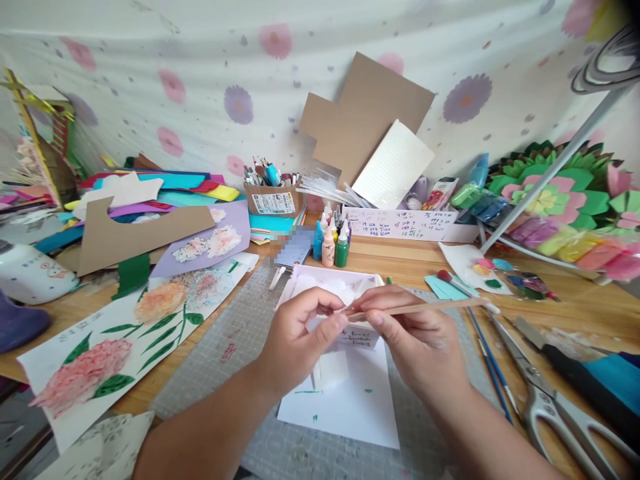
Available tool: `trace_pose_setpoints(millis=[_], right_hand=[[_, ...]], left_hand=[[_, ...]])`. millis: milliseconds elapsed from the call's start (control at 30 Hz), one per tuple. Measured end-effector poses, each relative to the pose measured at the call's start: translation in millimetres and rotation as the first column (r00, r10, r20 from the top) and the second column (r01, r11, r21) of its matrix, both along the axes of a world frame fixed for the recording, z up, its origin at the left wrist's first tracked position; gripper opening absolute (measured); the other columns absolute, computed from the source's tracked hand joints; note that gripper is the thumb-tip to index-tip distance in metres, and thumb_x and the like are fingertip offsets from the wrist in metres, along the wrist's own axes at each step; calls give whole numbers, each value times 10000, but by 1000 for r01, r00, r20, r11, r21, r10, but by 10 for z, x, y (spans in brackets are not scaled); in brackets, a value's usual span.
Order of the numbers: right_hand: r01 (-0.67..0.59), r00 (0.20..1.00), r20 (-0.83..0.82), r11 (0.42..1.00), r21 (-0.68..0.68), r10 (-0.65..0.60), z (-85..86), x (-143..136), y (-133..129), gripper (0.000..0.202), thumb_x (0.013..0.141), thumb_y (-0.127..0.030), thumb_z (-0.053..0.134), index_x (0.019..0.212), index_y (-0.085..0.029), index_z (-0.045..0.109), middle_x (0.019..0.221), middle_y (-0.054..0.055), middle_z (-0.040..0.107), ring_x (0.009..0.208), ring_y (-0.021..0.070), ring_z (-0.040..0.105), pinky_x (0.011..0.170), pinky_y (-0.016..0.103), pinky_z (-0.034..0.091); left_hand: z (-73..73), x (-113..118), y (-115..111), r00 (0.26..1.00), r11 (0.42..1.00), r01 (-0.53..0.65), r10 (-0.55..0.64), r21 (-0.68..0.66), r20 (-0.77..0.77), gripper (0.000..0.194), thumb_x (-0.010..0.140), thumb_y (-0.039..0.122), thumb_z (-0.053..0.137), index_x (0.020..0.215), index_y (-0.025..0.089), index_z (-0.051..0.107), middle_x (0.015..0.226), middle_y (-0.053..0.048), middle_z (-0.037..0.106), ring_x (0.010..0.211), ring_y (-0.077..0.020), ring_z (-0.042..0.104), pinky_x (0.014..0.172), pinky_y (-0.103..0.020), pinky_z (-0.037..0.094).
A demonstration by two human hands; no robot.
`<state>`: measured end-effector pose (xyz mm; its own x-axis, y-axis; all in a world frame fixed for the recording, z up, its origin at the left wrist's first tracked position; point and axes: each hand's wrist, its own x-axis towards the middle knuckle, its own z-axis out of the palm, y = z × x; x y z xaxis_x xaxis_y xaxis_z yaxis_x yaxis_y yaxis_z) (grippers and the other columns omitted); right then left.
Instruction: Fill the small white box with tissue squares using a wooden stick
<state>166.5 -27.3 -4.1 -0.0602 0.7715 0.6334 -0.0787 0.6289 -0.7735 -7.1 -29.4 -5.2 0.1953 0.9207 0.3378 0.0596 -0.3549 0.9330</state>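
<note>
My right hand (415, 327) is closed on a thin wooden stick (440, 306), which points out to the right between its thumb and fingers. My left hand (305, 333) pinches at the stick's near end, fingertips almost touching those of the right. What lies between the left fingertips is too small to make out. Just behind and below both hands stands a white paper box (367, 335) with handwriting on its front and crumpled white tissue (334, 285) inside. Under the hands, a white sheet (345, 420) with small green paint marks lies on a grey cutting mat (210, 393).
Scissors (543, 390), blue paintbrushes (493, 373) and a black-handled knife (570, 363) lie to the right. Paint bottles (342, 245) stand behind the box. A painted flower picture (165, 333) and cut cardboard (135, 230) cover the left. A lamp arm (545, 170) slants across the right.
</note>
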Motion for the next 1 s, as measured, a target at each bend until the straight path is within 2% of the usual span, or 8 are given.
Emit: trace_pose_setpoints(millis=[100,233,400,533,667,800,933,1000], right_hand=[[7,1000,-24,999,-32,-8,-27,22,37,186,834,-130,689,829,-295,774,812,5,767,846,177,703,773,347,587],[45,998,-27,993,-110,-49,-80,88,125,145,843,-173,690,784,-283,764,807,7,753,842,171,693,795,355,580],[132,990,-14,959,-252,-140,-121,133,207,90,805,-289,736,735,-232,747,808,27,749,772,174,711,684,319,593],[206,977,113,940,-274,-181,-153,137,238,150,797,-357,730,753,-214,735,820,45,751,725,186,714,666,332,580],[263,936,268,959,-109,-226,-168,143,277,130,818,-323,692,740,-229,734,806,60,755,771,217,705,693,370,562],[293,935,222,955,-43,-277,-140,139,253,83,807,-271,707,733,-246,734,880,62,748,916,241,691,833,430,538],[33,997,-58,986,-162,-43,-101,88,161,67,834,-255,698,787,-274,743,928,31,738,987,211,673,897,422,537],[-75,993,-107,978,-196,55,-83,60,126,56,823,-256,712,794,-281,753,935,28,741,995,207,674,880,410,552]], left_hand=[[-6,-3,42,994,992,-91,95,-84,45,146,863,285,628,767,178,658,805,-22,665,749,-160,580,695,-268,435],[-22,-63,132,953,971,-188,217,-149,209,146,841,290,659,745,180,651,947,-31,688,815,-156,582,721,-261,443],[25,-86,192,873,954,-110,226,-278,432,186,786,303,713,710,170,608,807,-11,670,742,-136,585,715,-264,481],[73,-68,189,841,941,-52,222,-334,494,231,765,295,734,690,167,556,717,19,636,726,-134,603,719,-293,531],[75,-62,182,856,937,-30,203,-347,475,248,769,295,731,694,168,530,679,30,624,673,-126,600,633,-272,535],[46,-44,173,910,950,-41,164,-310,381,233,744,249,745,713,172,527,616,52,592,543,-84,530,525,-201,437],[28,-5,130,984,978,-92,118,-188,134,146,742,160,721,751,167,575,692,23,634,614,-91,556,572,-202,423],[29,11,104,995,988,-90,95,-123,36,110,763,146,695,773,173,589,710,14,638,653,-112,583,602,-222,443]])
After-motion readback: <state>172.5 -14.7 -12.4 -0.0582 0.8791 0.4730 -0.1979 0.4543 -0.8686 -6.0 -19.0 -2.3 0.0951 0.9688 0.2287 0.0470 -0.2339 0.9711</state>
